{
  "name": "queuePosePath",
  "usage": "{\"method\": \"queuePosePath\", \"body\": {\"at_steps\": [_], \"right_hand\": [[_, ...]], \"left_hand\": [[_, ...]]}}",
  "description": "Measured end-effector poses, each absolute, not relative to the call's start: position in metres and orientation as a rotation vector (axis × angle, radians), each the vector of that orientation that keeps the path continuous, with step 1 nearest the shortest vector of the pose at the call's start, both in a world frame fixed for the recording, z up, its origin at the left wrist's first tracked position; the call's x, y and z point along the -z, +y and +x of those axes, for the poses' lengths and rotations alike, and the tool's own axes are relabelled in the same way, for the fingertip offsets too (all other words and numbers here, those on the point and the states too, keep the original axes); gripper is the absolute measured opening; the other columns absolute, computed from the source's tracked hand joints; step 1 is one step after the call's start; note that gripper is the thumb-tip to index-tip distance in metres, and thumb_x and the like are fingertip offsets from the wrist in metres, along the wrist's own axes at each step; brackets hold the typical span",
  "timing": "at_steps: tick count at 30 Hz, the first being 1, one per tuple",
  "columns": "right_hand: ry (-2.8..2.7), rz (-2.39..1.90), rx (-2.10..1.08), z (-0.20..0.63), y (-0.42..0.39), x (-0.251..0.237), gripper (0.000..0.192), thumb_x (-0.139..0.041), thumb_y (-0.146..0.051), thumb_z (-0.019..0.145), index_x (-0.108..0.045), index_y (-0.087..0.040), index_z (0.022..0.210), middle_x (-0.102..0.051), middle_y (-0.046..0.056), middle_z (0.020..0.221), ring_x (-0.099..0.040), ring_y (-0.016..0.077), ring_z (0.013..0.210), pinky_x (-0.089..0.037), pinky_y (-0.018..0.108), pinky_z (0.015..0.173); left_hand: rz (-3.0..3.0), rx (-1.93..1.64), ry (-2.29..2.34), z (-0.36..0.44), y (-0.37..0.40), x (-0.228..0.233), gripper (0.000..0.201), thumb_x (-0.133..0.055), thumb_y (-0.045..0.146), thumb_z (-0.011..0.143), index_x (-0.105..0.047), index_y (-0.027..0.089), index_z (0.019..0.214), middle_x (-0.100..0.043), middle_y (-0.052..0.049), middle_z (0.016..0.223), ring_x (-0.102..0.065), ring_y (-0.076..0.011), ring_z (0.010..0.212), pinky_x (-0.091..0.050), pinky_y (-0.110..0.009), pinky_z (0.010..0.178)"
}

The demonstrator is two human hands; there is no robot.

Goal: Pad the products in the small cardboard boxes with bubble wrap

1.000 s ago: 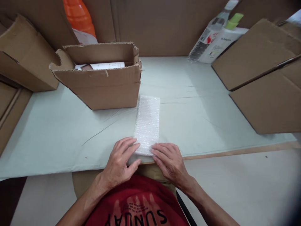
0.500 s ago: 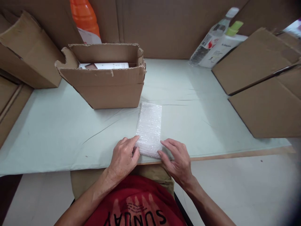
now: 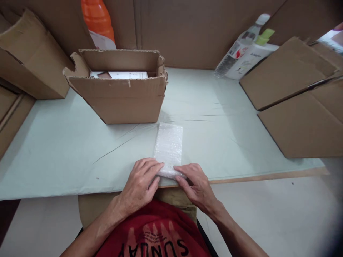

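Observation:
A strip of white bubble wrap (image 3: 169,146) lies lengthwise on the pale green table cover (image 3: 66,150), its near end at the table's front edge. My left hand (image 3: 140,184) grips that near end from the left, fingers over the top. My right hand (image 3: 197,187) grips the same end from the right, fingertips on the wrap. The near end looks rolled or folded up under my fingers. What the fold holds, if anything, is hidden.
An open cardboard box (image 3: 120,89) with a white packet inside stands just behind the wrap. Flat cardboard sheets (image 3: 297,96) lie at the right, another box (image 3: 32,57) at the left. Bottles in a plastic bag (image 3: 245,50) and an orange bottle (image 3: 98,21) stand at the back.
The visible strip of bubble wrap has become shorter. Its near end has been folded or rolled over, and both hands have closed in on that end.

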State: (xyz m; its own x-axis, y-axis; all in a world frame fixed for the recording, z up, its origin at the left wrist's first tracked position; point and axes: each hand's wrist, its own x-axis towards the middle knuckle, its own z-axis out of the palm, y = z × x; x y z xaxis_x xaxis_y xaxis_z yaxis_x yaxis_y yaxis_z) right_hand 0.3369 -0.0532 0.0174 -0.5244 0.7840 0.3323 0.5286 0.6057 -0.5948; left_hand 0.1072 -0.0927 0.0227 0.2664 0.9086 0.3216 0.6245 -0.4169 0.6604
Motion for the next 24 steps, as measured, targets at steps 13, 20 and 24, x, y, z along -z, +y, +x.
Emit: {"method": "queuePosePath", "body": {"at_steps": [13,20,24], "right_hand": [[-2.379,-1.036,-0.156,0.339,-0.053,-0.01,0.034,-0.065,-0.02,0.092,-0.061,-0.023,0.126,-0.069,0.013,0.124,-0.064,0.0292,0.113,-0.046,0.046,0.092],[-2.3,-1.001,-0.5,0.34,-0.041,-0.017,0.028,-0.058,-0.022,0.097,-0.066,-0.024,0.124,-0.076,0.006,0.097,-0.068,0.022,0.085,-0.05,0.041,0.081],[-2.258,-1.142,-0.781,0.343,-0.04,-0.023,0.029,-0.056,-0.03,0.099,-0.067,-0.023,0.125,-0.075,0.006,0.095,-0.067,0.0205,0.082,-0.055,0.034,0.072]], "left_hand": [[2.179,-0.845,1.768,0.113,-0.067,-0.013,0.028,-0.055,0.022,0.095,-0.062,0.013,0.12,-0.069,-0.01,0.091,-0.061,-0.0253,0.085,-0.051,-0.041,0.078],[2.093,-1.007,1.48,0.107,-0.086,-0.018,0.041,-0.057,0.016,0.09,-0.057,0.02,0.13,-0.066,-0.012,0.124,-0.058,-0.027,0.117,-0.047,-0.046,0.101],[2.012,-1.002,1.476,0.105,-0.087,-0.018,0.039,-0.053,0.012,0.091,-0.058,0.017,0.129,-0.07,-0.008,0.103,-0.061,-0.0227,0.097,-0.051,-0.039,0.086]]}}
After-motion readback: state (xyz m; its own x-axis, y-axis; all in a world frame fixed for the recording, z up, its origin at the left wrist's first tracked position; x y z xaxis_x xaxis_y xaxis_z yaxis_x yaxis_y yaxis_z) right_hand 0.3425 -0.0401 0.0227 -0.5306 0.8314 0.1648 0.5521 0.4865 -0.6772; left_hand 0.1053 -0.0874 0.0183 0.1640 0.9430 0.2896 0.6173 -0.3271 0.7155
